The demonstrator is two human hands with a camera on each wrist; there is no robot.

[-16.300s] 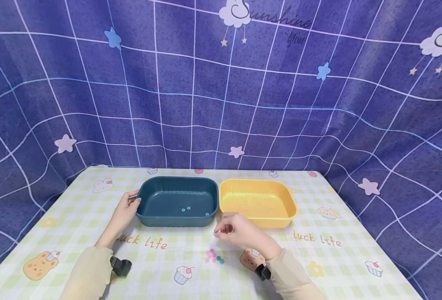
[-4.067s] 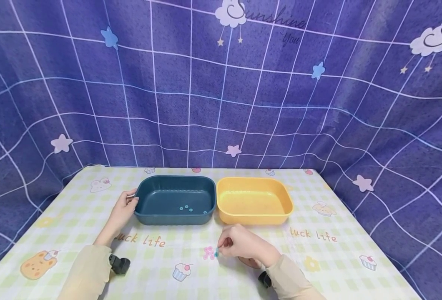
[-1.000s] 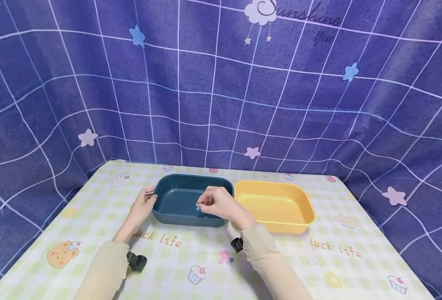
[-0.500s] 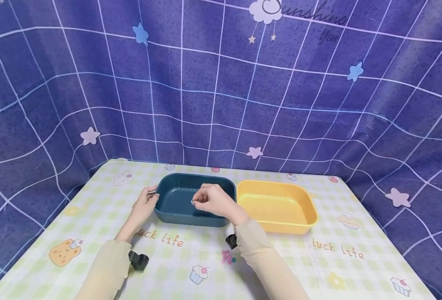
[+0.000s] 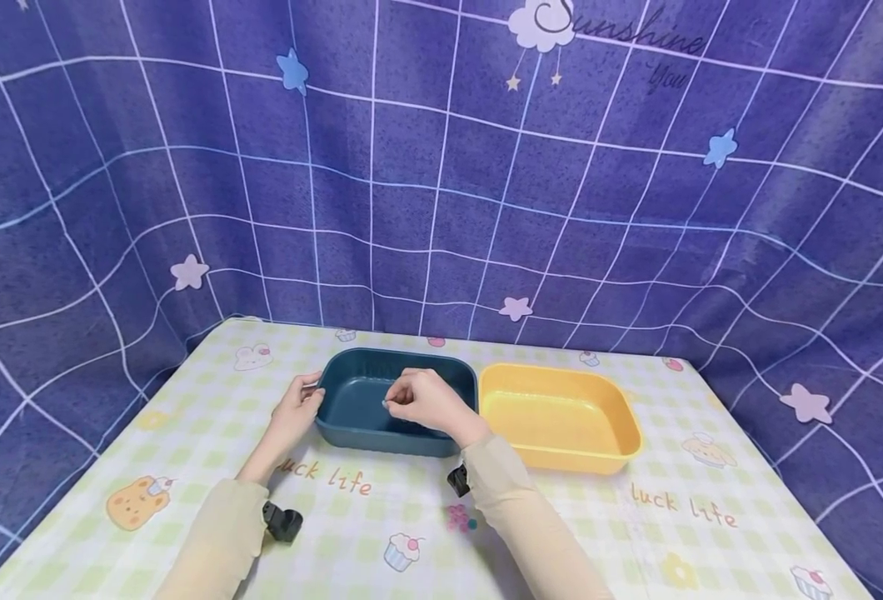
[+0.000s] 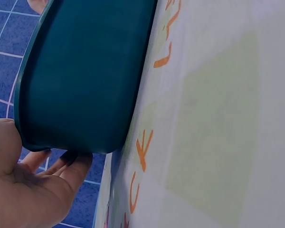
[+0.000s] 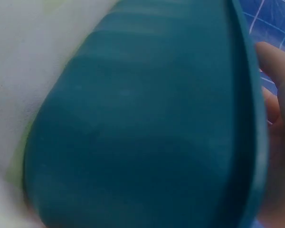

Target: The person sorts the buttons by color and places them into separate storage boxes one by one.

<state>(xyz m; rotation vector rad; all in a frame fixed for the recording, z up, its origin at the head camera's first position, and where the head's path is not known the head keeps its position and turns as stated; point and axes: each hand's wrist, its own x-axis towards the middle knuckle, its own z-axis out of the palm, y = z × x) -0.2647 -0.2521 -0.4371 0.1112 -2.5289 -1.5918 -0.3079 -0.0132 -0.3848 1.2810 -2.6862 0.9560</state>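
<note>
My left hand (image 5: 296,408) grips the left end of a dark teal plastic bin (image 5: 396,443). In the left wrist view, the thumb side of that hand (image 6: 33,190) lies at the bin's rim, with the fingers against the outer wall. My right hand (image 5: 428,402) is over the bin, thumb and fingertips pinched together on what looks like a small blue button, mostly hidden. The right wrist view is blurred and shows the bin's outer wall (image 7: 133,118) beside the hand. A small cluster of pink buttons (image 5: 456,517) lies on the table with a teal button (image 5: 473,524) beside it.
A yellow bin (image 5: 561,458) stands directly right of the teal one. Both rest on a table with a checked, printed cloth (image 5: 336,533). A dark blue grid-patterned curtain (image 5: 441,208) hangs behind and at the sides.
Since several seconds ago, my right hand has moved from the button cluster to over the teal bin. Fewer teal buttons lie on the table. My left hand keeps its grip; the view has shifted slightly.
</note>
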